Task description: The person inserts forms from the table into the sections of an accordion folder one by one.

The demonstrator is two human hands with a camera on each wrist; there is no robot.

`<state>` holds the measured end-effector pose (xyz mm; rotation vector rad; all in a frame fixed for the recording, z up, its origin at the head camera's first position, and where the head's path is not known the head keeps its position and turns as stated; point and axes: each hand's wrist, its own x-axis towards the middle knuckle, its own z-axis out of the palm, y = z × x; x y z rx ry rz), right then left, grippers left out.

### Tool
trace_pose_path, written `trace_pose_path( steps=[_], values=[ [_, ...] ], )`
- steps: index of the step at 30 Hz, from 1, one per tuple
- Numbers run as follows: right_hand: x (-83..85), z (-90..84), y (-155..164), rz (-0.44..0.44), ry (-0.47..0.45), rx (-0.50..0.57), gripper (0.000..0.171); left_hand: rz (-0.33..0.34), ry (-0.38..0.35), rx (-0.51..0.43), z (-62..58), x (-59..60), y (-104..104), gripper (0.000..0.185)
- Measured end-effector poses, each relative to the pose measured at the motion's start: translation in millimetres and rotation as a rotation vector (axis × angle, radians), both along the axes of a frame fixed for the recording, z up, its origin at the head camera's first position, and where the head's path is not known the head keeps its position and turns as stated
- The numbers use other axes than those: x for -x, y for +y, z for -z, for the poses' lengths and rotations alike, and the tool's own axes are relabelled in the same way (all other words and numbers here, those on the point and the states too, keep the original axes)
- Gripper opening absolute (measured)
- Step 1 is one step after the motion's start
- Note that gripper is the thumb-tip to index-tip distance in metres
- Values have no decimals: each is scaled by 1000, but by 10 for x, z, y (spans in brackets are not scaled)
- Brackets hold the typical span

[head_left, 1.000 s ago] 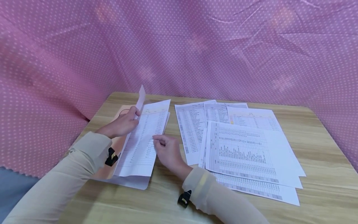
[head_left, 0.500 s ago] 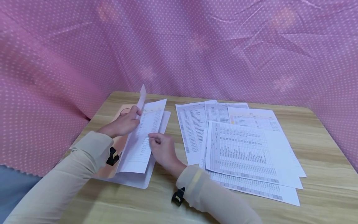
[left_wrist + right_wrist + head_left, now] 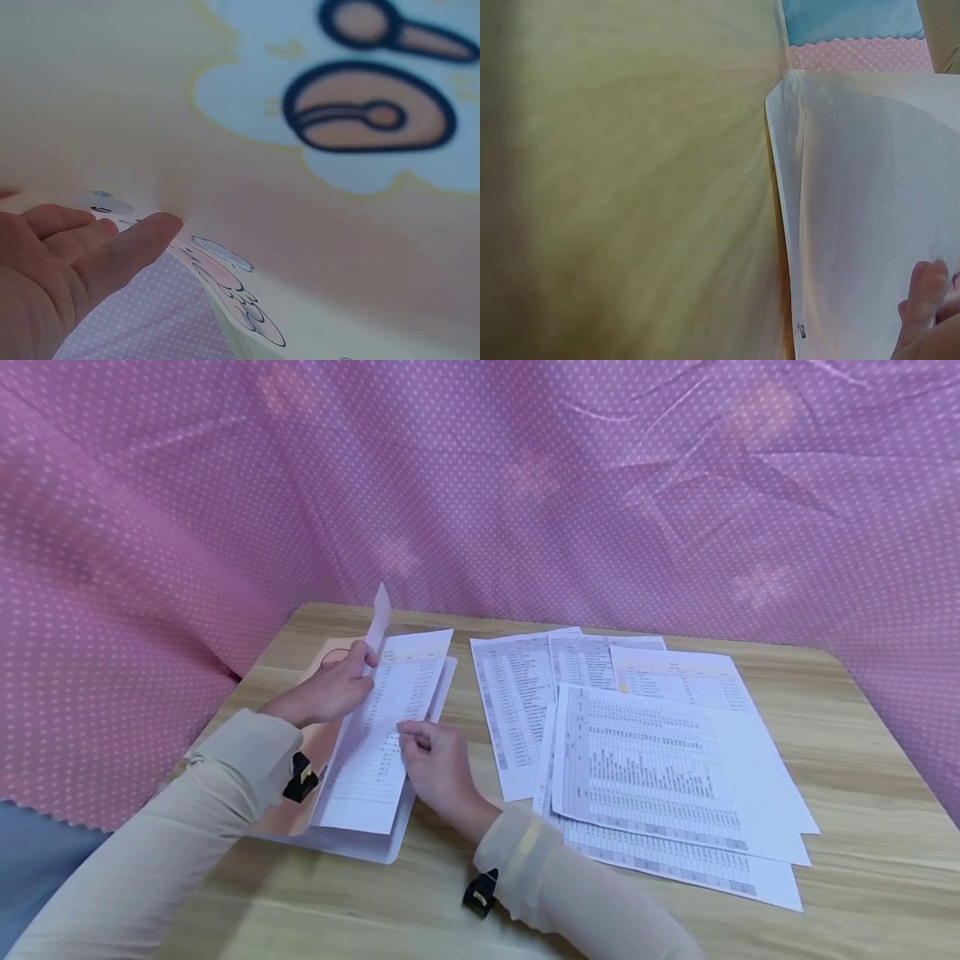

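Observation:
In the head view, a peach folder (image 3: pixel 320 739) with a cartoon-printed cover stands part-way open at the left of the table. My left hand (image 3: pixel 337 683) grips the raised cover near its upper part, thumb and fingers on either side of the edge. A printed sheet of paper (image 3: pixel 367 777) lies slanted inside the folder, its right edge lifted off the pale back cover (image 3: pixel 442 681). My right hand (image 3: pixel 438 764) pinches that right edge between thumb and forefinger. The left wrist view shows the cover's cartoon print (image 3: pixel 367 112) up close.
Several overlapping printed sheets (image 3: pixel 645 760) spread over the right half of the wooden table (image 3: pixel 862 760). A pink dotted cloth (image 3: pixel 525 510) hangs behind and at the sides. A black wrist camera (image 3: pixel 480 893) sits on the right sleeve.
My right hand has moved left with the sheet's edge, baring a strip of the back cover. In the last half second the sheet's lifted edge has settled slightly. My left hand has hardly moved.

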<state>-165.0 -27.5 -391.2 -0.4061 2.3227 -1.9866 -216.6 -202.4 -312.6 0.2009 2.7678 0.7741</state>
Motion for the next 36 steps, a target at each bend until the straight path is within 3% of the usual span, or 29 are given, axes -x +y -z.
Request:
trace_pose_path(
  steps=[23, 36],
  values=[
    [61, -32, -108, -34, -63, 8, 20, -33, 25, 21, -2, -1, 74, 29],
    [101, -63, -160, -105, -103, 5, 21, -41, 47, 24, 1, 1, 127, 28]
  ],
)
